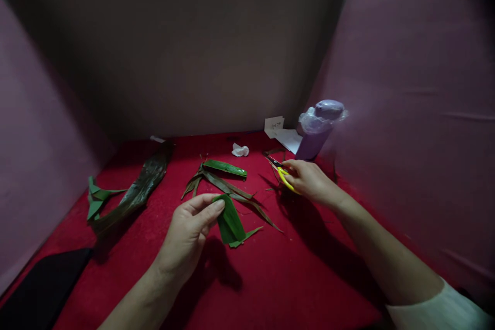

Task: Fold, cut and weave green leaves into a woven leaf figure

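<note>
My left hand pinches a folded green leaf piece between thumb and fingers, just above the red table. My right hand reaches to the right and closes on the yellow-handled scissors, which lie on the cloth with their dark blades pointing back left. Between the hands lies a scatter of narrow leaf strips, one glossy green strip on top.
A long dark leaf and a folded green leaf shape lie at the left. A purple bottle wrapped in plastic, white paper and a crumpled tissue stand at the back. A black object fills the near left corner.
</note>
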`<state>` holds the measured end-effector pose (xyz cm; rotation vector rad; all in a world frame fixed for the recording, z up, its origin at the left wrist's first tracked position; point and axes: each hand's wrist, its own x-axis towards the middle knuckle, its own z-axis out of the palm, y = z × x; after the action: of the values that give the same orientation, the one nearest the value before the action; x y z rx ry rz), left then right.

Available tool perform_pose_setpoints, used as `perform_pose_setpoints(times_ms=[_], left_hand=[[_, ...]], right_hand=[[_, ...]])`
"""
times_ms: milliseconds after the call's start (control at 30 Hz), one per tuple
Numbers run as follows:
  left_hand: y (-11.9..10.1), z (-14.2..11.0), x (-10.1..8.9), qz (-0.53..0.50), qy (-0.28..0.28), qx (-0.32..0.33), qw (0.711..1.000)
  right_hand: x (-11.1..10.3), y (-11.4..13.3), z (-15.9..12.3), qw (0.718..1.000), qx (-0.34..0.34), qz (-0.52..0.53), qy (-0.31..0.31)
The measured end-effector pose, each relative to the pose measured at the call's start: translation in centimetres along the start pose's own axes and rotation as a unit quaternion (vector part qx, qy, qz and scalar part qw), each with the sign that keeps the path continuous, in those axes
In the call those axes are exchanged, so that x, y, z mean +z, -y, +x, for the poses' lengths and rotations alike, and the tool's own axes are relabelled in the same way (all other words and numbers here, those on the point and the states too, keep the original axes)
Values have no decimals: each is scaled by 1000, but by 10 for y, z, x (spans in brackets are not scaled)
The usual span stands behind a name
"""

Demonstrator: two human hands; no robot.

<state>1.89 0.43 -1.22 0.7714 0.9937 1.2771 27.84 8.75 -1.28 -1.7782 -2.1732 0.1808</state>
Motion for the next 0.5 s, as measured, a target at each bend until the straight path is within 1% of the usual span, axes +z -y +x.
perform_pose_setpoints(times_ms=[100, 167, 333, 433, 500], left_hand=[[0, 1, 0, 1, -3, 4, 1000], [0, 1, 1, 2, -5, 8, 1000], [-2, 1, 5, -13, -1, 12, 1000], [-3, 2, 4, -12, 3, 15, 1000], [-4, 4, 2, -14, -2, 22, 1000]], right_hand=[[0, -4, 10, 1000, 6, -18, 8], [3, -2, 17, 1000, 10, -25, 15], [21, 14, 40, 997, 29, -47, 46], [31, 23, 52, 996, 43, -59, 46], [33, 28, 53, 997, 41, -59, 39]])
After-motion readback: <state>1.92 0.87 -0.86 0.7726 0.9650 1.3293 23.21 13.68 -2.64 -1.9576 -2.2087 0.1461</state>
